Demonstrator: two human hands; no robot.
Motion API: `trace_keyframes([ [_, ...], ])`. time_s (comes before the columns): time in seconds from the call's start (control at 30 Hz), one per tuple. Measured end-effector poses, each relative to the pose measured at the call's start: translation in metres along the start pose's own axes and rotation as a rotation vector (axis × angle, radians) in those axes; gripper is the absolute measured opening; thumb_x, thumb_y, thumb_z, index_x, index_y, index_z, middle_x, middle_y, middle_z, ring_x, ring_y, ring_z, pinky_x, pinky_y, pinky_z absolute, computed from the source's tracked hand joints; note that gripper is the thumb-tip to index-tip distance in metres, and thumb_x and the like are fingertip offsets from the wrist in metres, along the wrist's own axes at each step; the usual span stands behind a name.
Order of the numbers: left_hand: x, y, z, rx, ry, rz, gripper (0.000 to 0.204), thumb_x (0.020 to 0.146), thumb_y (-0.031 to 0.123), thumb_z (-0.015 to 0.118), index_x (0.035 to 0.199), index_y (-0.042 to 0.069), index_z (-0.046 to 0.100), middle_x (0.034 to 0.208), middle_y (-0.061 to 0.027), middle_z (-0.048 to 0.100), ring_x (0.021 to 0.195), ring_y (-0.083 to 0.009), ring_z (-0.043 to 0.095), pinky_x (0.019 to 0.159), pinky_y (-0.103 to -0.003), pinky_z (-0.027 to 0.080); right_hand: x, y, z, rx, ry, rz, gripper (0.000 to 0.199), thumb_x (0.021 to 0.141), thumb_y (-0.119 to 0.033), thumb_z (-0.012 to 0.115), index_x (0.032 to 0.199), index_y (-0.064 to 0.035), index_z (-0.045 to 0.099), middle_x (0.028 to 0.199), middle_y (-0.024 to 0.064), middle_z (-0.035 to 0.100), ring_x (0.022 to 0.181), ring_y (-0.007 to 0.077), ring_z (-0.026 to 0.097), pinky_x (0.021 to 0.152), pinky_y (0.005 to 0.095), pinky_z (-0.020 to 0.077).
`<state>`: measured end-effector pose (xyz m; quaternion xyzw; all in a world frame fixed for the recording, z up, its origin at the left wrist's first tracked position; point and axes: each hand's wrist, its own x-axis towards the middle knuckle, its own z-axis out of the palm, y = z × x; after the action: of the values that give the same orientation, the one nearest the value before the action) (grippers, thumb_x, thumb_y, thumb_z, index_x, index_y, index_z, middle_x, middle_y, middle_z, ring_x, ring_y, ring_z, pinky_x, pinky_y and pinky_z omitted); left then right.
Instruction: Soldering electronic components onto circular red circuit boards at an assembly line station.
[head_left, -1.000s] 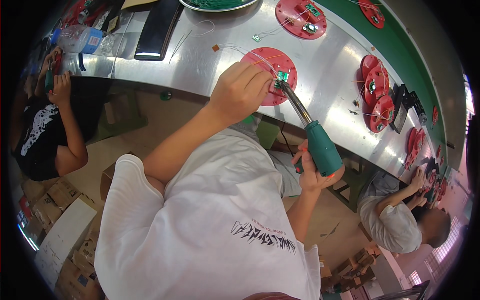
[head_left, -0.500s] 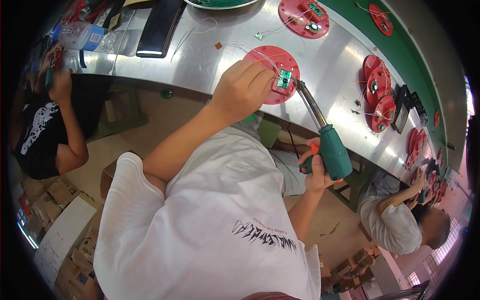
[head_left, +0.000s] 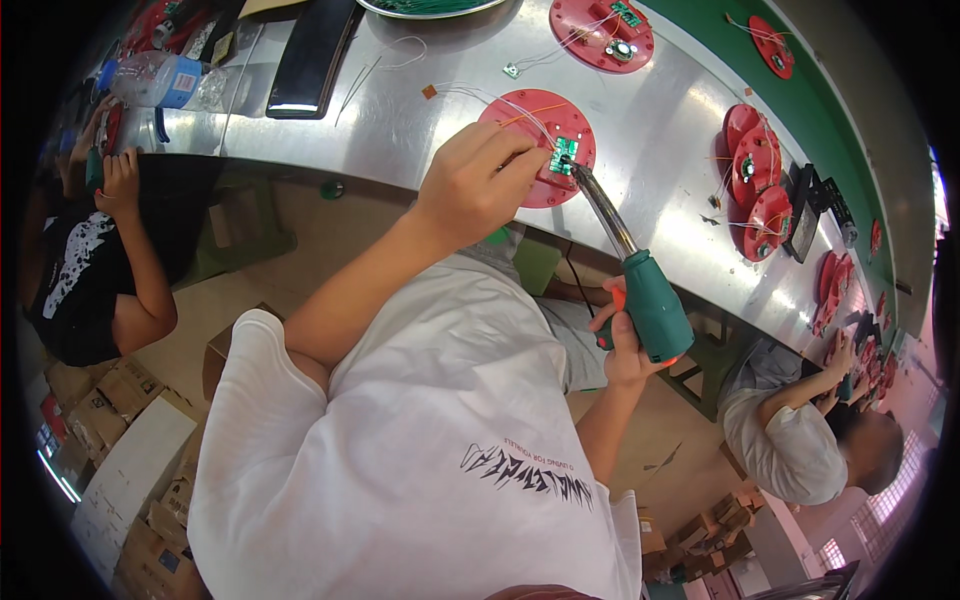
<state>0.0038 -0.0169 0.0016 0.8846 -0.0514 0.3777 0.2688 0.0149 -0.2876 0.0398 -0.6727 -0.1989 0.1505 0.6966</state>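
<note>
Since half a second earlier, the soldering iron (head_left: 640, 290) had tipped closer, its tip meeting the small green circuit board (head_left: 565, 154) on the red disc (head_left: 540, 150) at the metal bench's (head_left: 400, 110) near edge. The right hand (head_left: 622, 340) gripped the green handle. The left hand (head_left: 478, 185) pinched thin wires at the board, fingertips hidden.

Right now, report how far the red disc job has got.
Done: small green circuit board sits on the round red plastic disc. In hand: left hand steadies it; right hand holds the green-handled electric screwdriver, tip at the board. Left: more red discs wait.
</note>
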Motion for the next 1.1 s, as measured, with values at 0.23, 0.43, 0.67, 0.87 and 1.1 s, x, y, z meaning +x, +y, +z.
trace_keyframes([
  [0.23,-0.001,-0.001,0.002,-0.007,0.023,-0.012,0.017,0.074,-0.001,0.073,0.091,0.0,0.069,0.085,-0.0095,0.064,0.073,-0.028,0.062,0.063,-0.037,0.049,0.005,0.0,0.005,0.015,0.003,-0.035,0.031,0.088,0.004,0.062,0.118,0.0085,0.064,0.112,0.0209,0.069,0.065,0.0161,0.063,0.06,0.0311,0.0548],
  [0.43,-0.003,-0.006,0.005,0.013,0.04,0.025,0.019,0.072,0.001,0.073,0.09,0.001,0.069,0.086,-0.0077,0.064,0.073,-0.0257,0.06,0.062,-0.035,0.05,0.006,-0.003,0.011,-0.021,0.039,-0.005,0.024,0.088,0.003,0.063,0.11,0.0096,0.065,0.101,0.0191,0.071,0.062,0.0158,0.063,0.056,0.0306,0.0536],
  [0.67,-0.003,-0.007,0.005,0.03,0.066,0.064,0.019,0.071,0.002,0.072,0.089,0.002,0.069,0.085,-0.0054,0.064,0.072,-0.023,0.058,0.06,-0.033,0.05,0.007,-0.005,0.009,0.029,0.036,0.054,0.028,0.088,-0.001,0.063,0.114,0.0101,0.062,0.094,0.0151,0.067,0.061,0.0177,0.063,0.053,0.0293,0.0493],
  [0.87,0.0,-0.007,0.004,0.03,0.063,0.057,0.016,0.071,0.002,0.07,0.087,0.002,0.069,0.085,-0.0057,0.064,0.072,-0.0233,0.059,0.06,-0.034,0.05,0.007,0.006,-0.001,-0.014,0.105,-0.091,0.036,0.092,-0.014,0.058,0.114,0.0134,0.055,0.1,0.0233,0.065,0.054,0.0225,0.061,0.046,0.0304,0.0489],
  [1.1,0.001,0.003,-0.006,0.031,-0.038,-0.009,0.021,0.072,0.001,0.072,0.094,0.001,0.072,0.09,-0.01,0.067,0.08,-0.0307,0.063,0.075,-0.039,0.054,0.028,0.008,-0.013,-0.021,0.26,-0.115,0.039,0.094,-0.018,0.056,0.119,0.0125,0.052,0.1,0.0231,0.064,0.052,0.0212,0.06,0.046,0.0306,0.0486],
])
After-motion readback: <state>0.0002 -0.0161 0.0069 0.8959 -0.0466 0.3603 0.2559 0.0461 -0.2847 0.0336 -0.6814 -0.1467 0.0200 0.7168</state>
